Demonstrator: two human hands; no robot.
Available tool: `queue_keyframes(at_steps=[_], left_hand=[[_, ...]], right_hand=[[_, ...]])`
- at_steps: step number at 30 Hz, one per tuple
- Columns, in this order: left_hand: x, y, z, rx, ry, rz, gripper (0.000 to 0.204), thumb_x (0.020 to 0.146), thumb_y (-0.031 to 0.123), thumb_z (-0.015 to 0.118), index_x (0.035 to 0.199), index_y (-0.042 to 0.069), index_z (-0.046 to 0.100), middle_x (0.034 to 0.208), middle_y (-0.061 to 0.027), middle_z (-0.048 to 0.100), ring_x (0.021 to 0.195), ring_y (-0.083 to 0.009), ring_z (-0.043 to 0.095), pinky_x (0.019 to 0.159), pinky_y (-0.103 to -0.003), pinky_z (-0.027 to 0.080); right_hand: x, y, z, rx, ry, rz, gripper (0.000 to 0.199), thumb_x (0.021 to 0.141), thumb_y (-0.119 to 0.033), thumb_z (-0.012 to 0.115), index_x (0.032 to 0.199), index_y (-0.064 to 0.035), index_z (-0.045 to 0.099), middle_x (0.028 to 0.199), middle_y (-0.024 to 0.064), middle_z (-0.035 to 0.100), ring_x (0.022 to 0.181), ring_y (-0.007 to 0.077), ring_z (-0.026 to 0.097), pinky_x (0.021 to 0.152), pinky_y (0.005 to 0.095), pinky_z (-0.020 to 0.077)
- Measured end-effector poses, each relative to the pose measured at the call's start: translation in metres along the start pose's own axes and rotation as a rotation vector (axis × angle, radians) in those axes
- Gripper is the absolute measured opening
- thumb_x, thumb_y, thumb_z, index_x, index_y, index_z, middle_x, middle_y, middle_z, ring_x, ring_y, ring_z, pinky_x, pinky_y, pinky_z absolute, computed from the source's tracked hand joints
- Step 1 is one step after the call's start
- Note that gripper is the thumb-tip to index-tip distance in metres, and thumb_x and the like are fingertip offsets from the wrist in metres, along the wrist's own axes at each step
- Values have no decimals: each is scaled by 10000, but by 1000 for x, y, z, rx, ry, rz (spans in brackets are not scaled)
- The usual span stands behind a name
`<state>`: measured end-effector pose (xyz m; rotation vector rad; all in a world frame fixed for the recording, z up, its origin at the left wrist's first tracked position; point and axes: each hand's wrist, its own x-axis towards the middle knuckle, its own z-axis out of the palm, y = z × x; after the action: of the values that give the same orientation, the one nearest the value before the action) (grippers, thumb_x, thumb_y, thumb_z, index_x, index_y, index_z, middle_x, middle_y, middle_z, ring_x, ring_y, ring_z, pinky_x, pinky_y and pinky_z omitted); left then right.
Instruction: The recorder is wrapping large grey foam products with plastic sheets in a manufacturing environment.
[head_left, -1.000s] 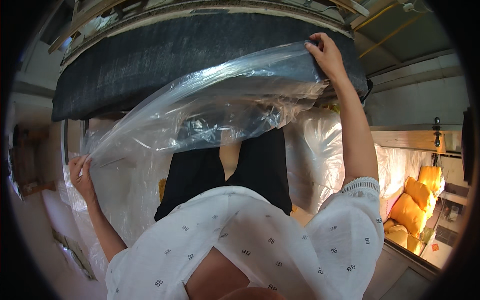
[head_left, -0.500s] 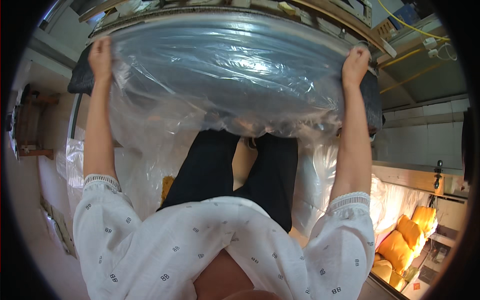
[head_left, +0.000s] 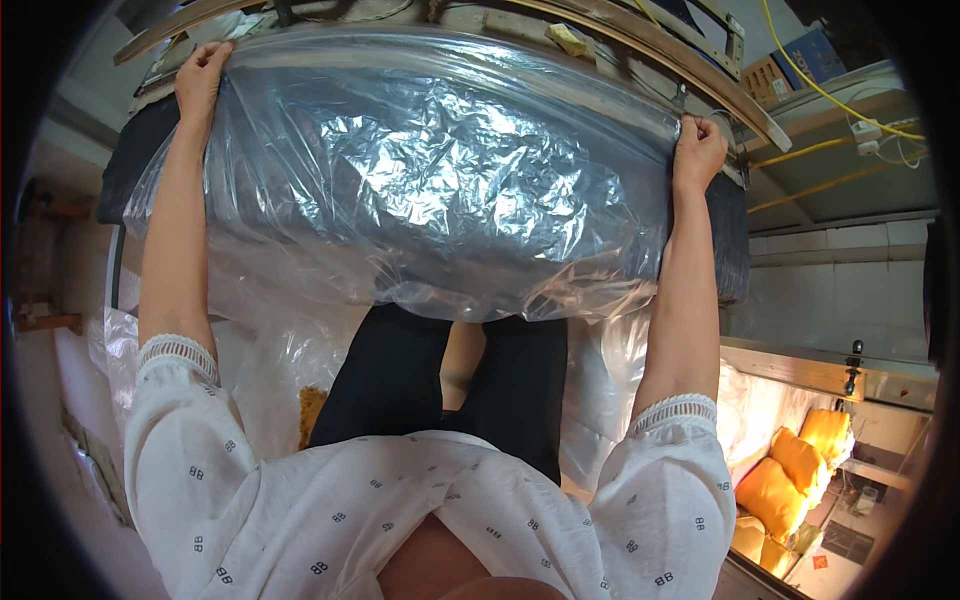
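A clear plastic bag (head_left: 440,170) is stretched over a long dark grey cushion (head_left: 725,245) that lies across the view in front of me. My left hand (head_left: 203,78) grips the bag's edge at the cushion's far left corner. At the far right, my right hand (head_left: 698,150) is closed on the bag's other edge. The plastic covers most of the cushion's top and front; its dark ends still show at both sides. The bag's loose lower rim hangs crumpled above my legs.
A curved wooden frame (head_left: 640,45) runs behind the cushion. More clear plastic sheeting (head_left: 260,370) lies on the floor by my legs. Yellow cushions (head_left: 790,470) are stacked at the lower right. Yellow cables (head_left: 830,95) and a grey ledge are at the upper right.
Both hands lifted the plastic from a loose sheet on the left and pulled it over the cushion. It now spreads wider and flatter across the top, with the hands further apart.
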<state>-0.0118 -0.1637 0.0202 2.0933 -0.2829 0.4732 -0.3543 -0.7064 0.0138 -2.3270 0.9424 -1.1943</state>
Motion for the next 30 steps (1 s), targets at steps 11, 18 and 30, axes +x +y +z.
queue_keyframes(at_steps=[11,18,30], left_hand=[[11,-34,-17,23,-2,-68,379,760,404,673,837,39,606,778,5,556,732,-104,488,712,-238,389],[-3,-9,-26,26,41,-25,388,811,384,627,946,20,623,847,-36,593,799,-102,513,762,-234,398],[-68,-10,-110,123,-163,152,306,924,298,477,965,9,566,858,6,533,835,-81,476,792,-206,377]], right_hand=[[-4,-4,-1,26,121,146,368,740,-226,659,895,13,425,1023,191,388,988,314,387,891,367,330],[8,12,-7,74,139,188,375,781,-282,611,864,49,455,991,234,429,977,349,401,896,405,324],[-74,-37,-72,65,-255,-166,156,753,-218,666,784,-67,637,849,48,578,857,215,502,762,328,397]])
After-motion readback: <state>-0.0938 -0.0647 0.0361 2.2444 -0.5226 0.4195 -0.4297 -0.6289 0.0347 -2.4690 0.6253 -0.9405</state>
